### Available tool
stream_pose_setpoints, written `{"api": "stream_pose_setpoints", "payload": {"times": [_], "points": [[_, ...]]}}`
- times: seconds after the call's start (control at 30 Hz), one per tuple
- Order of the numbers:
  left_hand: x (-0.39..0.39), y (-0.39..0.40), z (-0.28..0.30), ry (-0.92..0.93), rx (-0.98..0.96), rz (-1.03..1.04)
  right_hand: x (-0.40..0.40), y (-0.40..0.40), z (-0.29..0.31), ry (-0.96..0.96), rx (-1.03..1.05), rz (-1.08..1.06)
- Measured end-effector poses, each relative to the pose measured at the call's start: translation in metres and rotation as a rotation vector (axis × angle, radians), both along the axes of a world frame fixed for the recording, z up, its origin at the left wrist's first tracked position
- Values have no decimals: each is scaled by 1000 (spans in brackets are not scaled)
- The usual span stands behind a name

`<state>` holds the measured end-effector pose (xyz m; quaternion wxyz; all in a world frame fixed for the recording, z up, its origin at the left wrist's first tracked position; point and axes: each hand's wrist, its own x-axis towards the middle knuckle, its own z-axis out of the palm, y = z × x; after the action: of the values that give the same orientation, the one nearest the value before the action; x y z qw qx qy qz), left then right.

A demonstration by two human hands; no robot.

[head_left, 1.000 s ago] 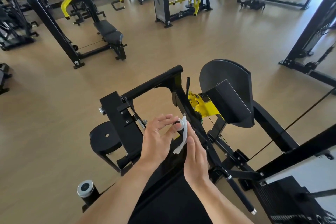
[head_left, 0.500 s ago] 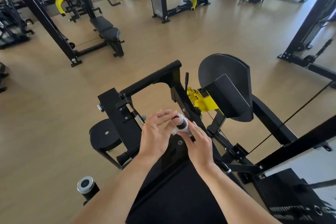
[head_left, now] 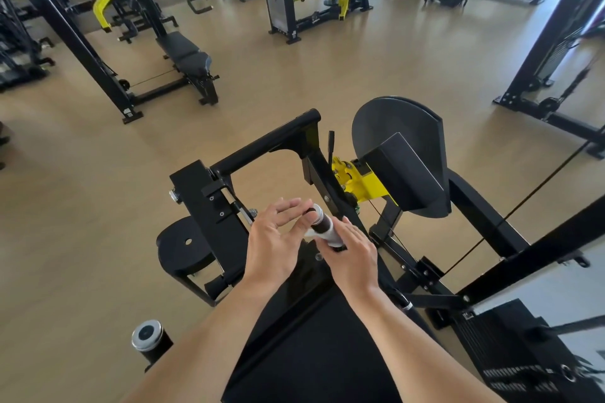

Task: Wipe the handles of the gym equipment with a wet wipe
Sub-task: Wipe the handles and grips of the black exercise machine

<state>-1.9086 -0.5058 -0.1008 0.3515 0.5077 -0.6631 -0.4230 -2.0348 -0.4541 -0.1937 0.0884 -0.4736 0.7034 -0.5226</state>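
White and damp-looking, our wet wipe (head_left: pixel 329 236) sits wrapped around the black handle (head_left: pixel 322 222) at the centre of the view, just below its silver end cap (head_left: pixel 318 211). Our right hand (head_left: pixel 352 253) curls round the wipe and the handle together, grasping both; our left hand (head_left: pixel 278 235) is released, fingers straight, their tips touching the handle near the cap.

We judge the main risk to be the wipe bunching: it is thin and limp, and one loose corner already pokes out toward the left hand. If we slide with a slack grip, it may fold on itself and leave part of the cylindrical grip unwiped, or slip off the smooth cap altogether. The handle may also swing on its arm if our left fingers fail to steady it.

Around it stand the matte black steel frame (head_left: pixel 209 199), a yellow bracket (head_left: pixel 357 181), a dark padded block (head_left: pixel 406 170) backed by a rounded plate, and a second capped handle (head_left: pixel 149 335) low on the left, over pale wood-look flooring (head_left: pixel 82 206).
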Motion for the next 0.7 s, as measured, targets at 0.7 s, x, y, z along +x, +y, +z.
{"api": "stream_pose_setpoints", "payload": {"times": [0.7], "points": [[-1, 4, 0, 30, -20, -19, -4, 0, -16, 12, 82, -27]]}}
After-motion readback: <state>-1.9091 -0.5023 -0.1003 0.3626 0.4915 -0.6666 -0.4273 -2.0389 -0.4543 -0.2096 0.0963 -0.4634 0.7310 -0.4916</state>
